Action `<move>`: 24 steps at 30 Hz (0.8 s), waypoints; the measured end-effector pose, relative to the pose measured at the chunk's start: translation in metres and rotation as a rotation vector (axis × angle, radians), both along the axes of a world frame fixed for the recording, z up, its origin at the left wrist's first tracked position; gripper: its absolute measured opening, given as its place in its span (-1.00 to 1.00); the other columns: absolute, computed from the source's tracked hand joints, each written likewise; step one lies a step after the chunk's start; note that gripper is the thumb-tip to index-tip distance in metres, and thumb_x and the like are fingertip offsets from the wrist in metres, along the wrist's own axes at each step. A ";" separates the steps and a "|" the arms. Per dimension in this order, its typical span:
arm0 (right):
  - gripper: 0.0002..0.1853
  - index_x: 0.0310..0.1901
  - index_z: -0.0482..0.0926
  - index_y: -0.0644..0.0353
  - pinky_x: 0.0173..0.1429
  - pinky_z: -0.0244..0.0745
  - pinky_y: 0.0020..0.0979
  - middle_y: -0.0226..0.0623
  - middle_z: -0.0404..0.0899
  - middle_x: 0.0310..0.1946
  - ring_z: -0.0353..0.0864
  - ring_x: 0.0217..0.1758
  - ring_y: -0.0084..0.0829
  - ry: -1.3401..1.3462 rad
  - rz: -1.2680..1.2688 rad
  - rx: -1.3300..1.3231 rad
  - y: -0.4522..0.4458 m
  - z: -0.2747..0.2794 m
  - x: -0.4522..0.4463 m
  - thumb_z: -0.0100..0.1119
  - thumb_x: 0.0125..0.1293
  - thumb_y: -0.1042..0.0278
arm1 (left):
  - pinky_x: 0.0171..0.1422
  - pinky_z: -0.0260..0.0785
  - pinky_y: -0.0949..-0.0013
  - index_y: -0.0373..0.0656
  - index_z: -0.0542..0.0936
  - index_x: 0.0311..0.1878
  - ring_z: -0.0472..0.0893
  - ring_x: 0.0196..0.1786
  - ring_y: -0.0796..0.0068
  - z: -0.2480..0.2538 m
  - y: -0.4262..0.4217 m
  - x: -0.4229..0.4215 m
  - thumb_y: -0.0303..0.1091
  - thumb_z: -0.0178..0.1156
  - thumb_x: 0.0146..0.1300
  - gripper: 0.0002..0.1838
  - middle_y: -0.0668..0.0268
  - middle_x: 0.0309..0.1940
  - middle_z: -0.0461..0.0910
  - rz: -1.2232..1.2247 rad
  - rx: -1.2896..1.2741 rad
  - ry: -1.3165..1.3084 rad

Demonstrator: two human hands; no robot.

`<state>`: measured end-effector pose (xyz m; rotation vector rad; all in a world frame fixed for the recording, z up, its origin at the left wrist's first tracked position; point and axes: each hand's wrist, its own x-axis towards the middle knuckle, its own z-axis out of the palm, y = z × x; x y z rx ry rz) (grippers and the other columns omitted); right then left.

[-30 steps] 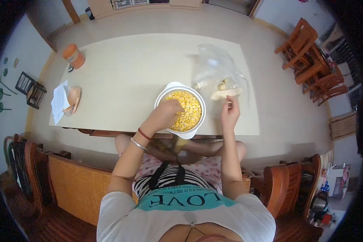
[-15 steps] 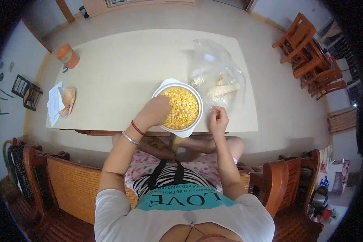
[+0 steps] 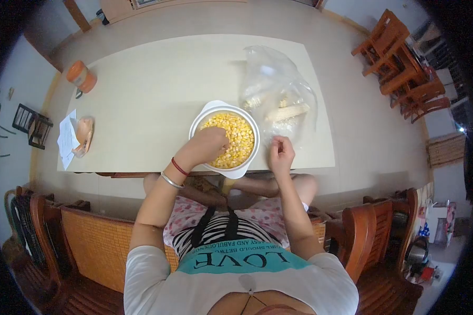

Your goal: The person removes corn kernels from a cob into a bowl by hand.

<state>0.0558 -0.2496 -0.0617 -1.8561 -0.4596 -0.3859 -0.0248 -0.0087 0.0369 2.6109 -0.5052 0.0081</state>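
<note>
A white two-handled pot full of yellow corn kernels stands near the table's front edge. My left hand reaches over its left rim, closed, with the fingertips bent down at the kernels; whatever lies between them is hidden. To the right of the pot, my right hand hovers around the table edge with curled fingers, thumb against them, and I cannot make out anything in it. Just beyond it lies a clear plastic bag with pale, stripped corn cobs in it.
At the table's left side are an orange canister, white papers and an orange-brown packet. Wooden chairs are stacked on the floor at right. A wooden bench is behind my body.
My left hand has shifted rightward over the pot, its fingertips nearer the middle of the kernels. My right hand stays curled in nearly the same place. The whole view has shifted slightly.
</note>
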 end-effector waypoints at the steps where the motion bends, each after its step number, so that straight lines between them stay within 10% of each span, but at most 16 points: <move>1: -0.89 -0.29 0.53 0.31 -0.38 0.38 -0.47 -0.24 0.46 -0.48 0.43 -0.49 -0.45 -0.003 -0.004 -0.003 0.000 0.000 0.000 0.05 0.14 0.60 | -0.08 0.38 0.16 -0.18 0.58 -0.49 0.53 -0.20 0.16 -0.003 0.000 -0.001 -0.46 0.17 -0.01 -0.97 0.17 -0.40 0.51 0.000 0.010 -0.014; 14: -0.93 -0.32 0.52 0.31 -0.42 0.36 -0.46 -0.24 0.46 -0.51 0.43 -0.53 -0.44 0.003 -0.007 -0.014 0.001 -0.003 0.002 0.07 0.15 0.57 | -0.01 0.34 0.22 -0.14 0.54 -0.31 0.50 -0.11 0.20 0.008 -0.031 0.007 -0.40 0.20 0.02 -0.86 0.22 -0.30 0.51 -0.315 -0.289 -0.138; 24: -0.94 -0.33 0.52 0.31 -0.39 0.38 -0.46 -0.22 0.48 -0.49 0.44 -0.51 -0.44 0.017 0.006 -0.008 0.001 0.000 0.002 0.07 0.17 0.56 | 0.01 0.28 0.17 -0.10 0.54 -0.33 0.46 -0.09 0.19 0.004 -0.010 0.009 -0.27 0.22 -0.06 -0.79 0.23 -0.27 0.46 -0.382 0.011 -0.147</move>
